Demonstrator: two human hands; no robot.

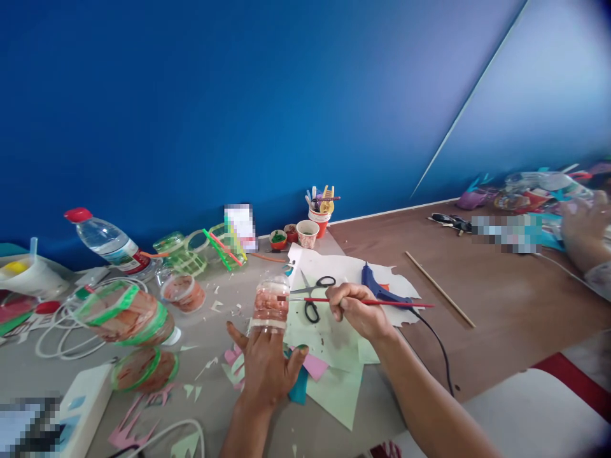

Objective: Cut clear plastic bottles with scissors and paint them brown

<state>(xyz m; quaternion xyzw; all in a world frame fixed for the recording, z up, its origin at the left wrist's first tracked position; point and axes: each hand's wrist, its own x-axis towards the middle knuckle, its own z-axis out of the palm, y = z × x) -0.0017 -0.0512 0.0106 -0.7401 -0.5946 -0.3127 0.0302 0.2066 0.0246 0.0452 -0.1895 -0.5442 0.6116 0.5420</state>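
Note:
A cut piece of clear plastic bottle [272, 304], smeared with reddish-brown paint, is slipped over the middle fingers of my left hand [268, 369]. The thumb and little finger stick out to the sides, and the thumb has a green smudge. In my right hand [356, 308], closed in a pinch, is a thin red paintbrush [391, 302]. Its tip points left and meets the painted side of the bottle piece. Scissors with black handles [312, 302] lie open on pale green paper [329, 353] behind my hands. Beside my right hand rests a blue glue gun [382, 286].
Painted bottle parts with green tape [126, 312] and a water bottle [112, 245] stand left, among white cables. Paint cups [278, 240] and a cup of tools [321, 216] are at the wall. A wooden stick [439, 289] lies right; another person's hand [585, 226] is beyond.

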